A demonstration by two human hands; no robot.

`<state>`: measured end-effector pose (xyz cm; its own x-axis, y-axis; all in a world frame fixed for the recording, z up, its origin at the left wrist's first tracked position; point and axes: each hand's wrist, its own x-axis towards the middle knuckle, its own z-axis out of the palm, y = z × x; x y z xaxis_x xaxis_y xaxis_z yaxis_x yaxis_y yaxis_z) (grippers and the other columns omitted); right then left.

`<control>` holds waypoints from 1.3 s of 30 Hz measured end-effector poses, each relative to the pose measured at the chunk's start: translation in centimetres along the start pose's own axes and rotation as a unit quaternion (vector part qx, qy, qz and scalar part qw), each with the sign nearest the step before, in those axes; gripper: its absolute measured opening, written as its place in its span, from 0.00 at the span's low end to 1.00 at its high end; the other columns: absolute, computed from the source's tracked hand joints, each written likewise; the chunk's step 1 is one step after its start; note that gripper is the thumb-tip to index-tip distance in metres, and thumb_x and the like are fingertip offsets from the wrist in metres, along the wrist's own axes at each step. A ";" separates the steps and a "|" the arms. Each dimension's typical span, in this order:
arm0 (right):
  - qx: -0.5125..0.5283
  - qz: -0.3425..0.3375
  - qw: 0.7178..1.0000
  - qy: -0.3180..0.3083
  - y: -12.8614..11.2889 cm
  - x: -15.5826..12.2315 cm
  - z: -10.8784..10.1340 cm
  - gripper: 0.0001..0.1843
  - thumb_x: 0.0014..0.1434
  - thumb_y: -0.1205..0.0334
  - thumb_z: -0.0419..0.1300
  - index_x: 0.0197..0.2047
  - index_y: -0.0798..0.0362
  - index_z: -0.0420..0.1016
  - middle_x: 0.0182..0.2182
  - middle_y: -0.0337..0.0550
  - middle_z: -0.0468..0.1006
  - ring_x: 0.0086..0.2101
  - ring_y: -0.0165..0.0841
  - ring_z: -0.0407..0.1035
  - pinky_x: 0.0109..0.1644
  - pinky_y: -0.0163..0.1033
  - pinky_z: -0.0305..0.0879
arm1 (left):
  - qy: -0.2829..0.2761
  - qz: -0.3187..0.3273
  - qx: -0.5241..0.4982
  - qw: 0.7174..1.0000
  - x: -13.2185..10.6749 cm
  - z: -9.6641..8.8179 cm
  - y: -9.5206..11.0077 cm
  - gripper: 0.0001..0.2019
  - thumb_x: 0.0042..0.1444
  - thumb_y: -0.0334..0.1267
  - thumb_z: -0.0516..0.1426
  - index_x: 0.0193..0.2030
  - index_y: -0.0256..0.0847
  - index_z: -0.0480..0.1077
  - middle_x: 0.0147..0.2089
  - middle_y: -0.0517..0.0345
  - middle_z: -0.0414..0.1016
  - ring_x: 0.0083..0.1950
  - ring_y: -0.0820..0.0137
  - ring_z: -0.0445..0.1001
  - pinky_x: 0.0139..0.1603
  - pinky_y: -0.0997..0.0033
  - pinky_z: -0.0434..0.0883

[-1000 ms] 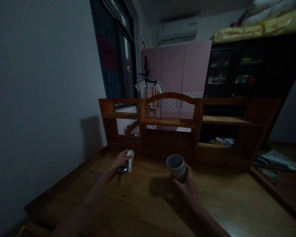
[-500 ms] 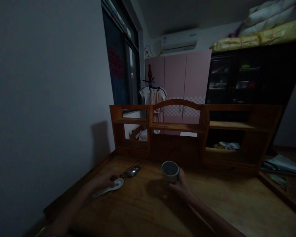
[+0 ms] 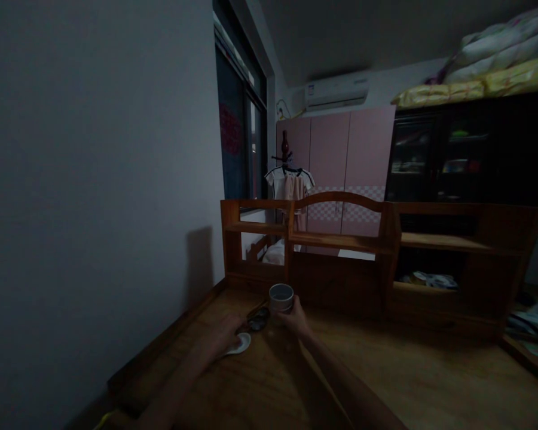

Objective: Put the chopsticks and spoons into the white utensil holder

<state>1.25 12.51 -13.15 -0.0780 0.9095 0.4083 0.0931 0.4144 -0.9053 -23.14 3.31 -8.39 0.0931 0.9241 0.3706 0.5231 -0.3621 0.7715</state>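
Note:
My right hand (image 3: 295, 319) wraps round the side of a grey-white cup (image 3: 281, 303), its open mouth facing up. The cup appears upright, close to the right of the cutlery. My left hand (image 3: 228, 333) is low over the table, its bent fingers at the cutlery; the dim, blurred view hides whether they grip anything. By its thumb lies a white spoon (image 3: 242, 343), its handle partly under the hand. Just beyond the fingertips are shiny metal spoons (image 3: 257, 323), with thin sticks like chopsticks (image 3: 259, 307) behind them.
The wooden table (image 3: 385, 370) meets a pale wall (image 3: 116, 179) on the left. A wooden shelf unit (image 3: 341, 240) stands along the back edge, with a small bundle (image 3: 430, 279) in its right compartment. A pink wardrobe (image 3: 329, 149) and dark cabinet (image 3: 461, 155) stand beyond.
My right hand has carried the cup left, close to the cutlery. My left hand stays by the spoons, which look unmoved on the table. The whole view has shifted a little.

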 end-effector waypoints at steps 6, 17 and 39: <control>0.015 -0.001 1.000 0.008 -0.3 0.5 0.7 0.37 0.36 0.56 0.72 0.49 0.52 0.63 0.44 0.48 0.76 0.46 0.46 0.71 0.50 0.47 0.67 | -0.024 0.110 0.076 0.991 2.4 4.1 4.5 0.07 0.49 0.42 0.63 0.28 0.42 0.72 0.34 0.54 0.71 0.37 0.64 0.69 0.43 0.70 0.62; -0.127 -0.039 0.990 0.046 -7.9 -6.1 -16.0 0.22 0.64 0.44 0.51 0.34 0.53 0.74 0.16 0.35 0.65 0.16 0.33 0.61 0.19 0.33 0.55 | 0.049 0.199 0.023 0.978 4.5 14.7 9.8 0.14 0.62 0.34 0.49 0.49 0.46 0.72 0.46 0.50 0.75 0.44 0.62 0.72 0.45 0.67 0.62; -0.285 -0.017 0.945 0.158 -4.8 -14.8 -27.3 0.30 0.57 0.33 0.49 0.16 0.46 0.66 0.19 0.44 0.69 0.24 0.39 0.63 0.33 0.43 0.65 | -0.175 0.147 0.138 0.964 2.8 19.6 6.6 0.08 0.44 0.24 0.45 0.23 0.39 0.61 0.29 0.56 0.71 0.35 0.68 0.68 0.37 0.70 0.58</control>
<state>29.03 -2.07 -11.64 0.2021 0.8221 0.5322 0.6229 0.3114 -0.7176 -2.83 5.93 -12.44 0.5269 0.7885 0.3173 0.6311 -0.6130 0.4753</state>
